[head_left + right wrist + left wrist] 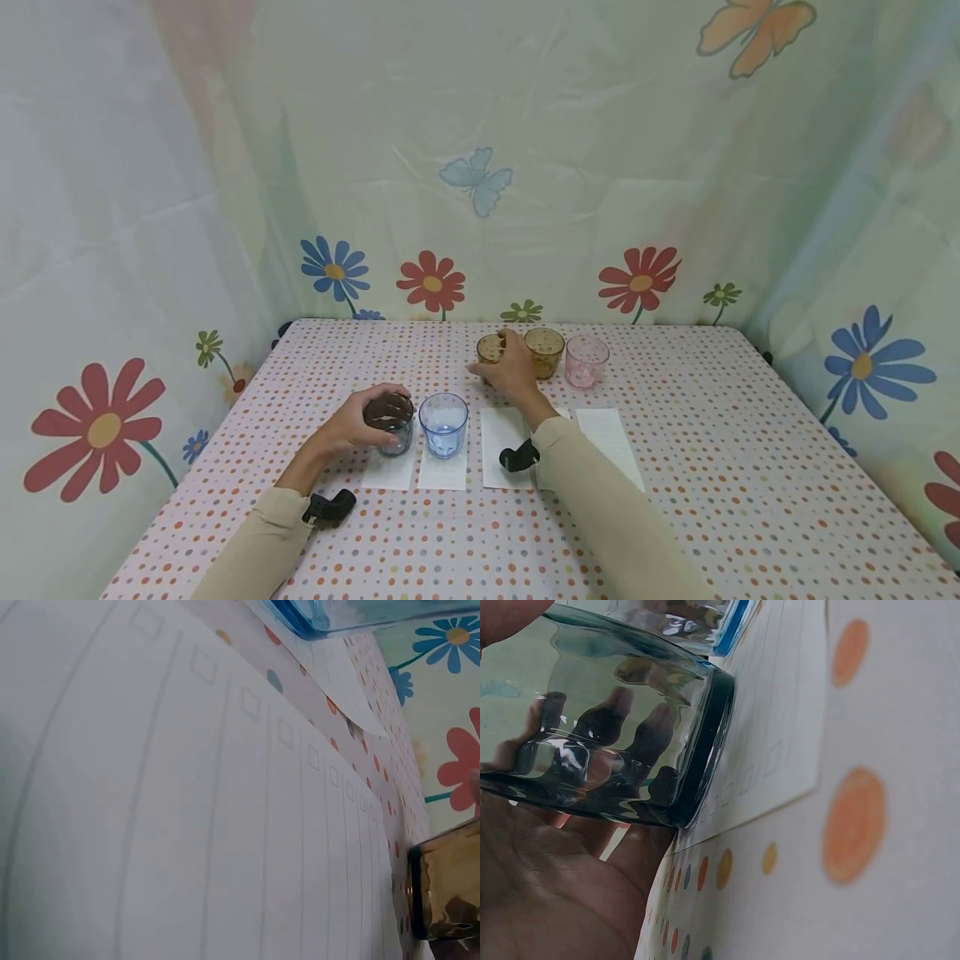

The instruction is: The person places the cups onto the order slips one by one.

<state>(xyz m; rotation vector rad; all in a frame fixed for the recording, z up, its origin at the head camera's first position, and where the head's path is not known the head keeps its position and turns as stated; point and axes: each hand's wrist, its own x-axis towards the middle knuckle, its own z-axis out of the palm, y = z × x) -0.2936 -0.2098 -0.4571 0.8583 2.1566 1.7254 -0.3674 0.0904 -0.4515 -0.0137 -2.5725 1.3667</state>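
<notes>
My left hand (351,423) grips a smoky blue-grey glass (397,440) from its left side, thumb in front and fingers behind. In the left wrist view the grey glass (630,727) has its base at a white sheet, and fingers show through its wall. A light blue glass (444,427) stands upright just right of it. Farther back, my right hand (516,373) holds the left of two amber glasses (489,347), thumb at its near left side; the hand hides much of it. In the right wrist view, only part of this amber glass (450,889) shows.
Right of my right hand stand the second amber glass (545,360) and a pink glass (587,363). White paper sheets (504,442) with printed lines lie in a row on the dotted tablecloth (420,542). A flowered curtain (555,208) rises behind the table.
</notes>
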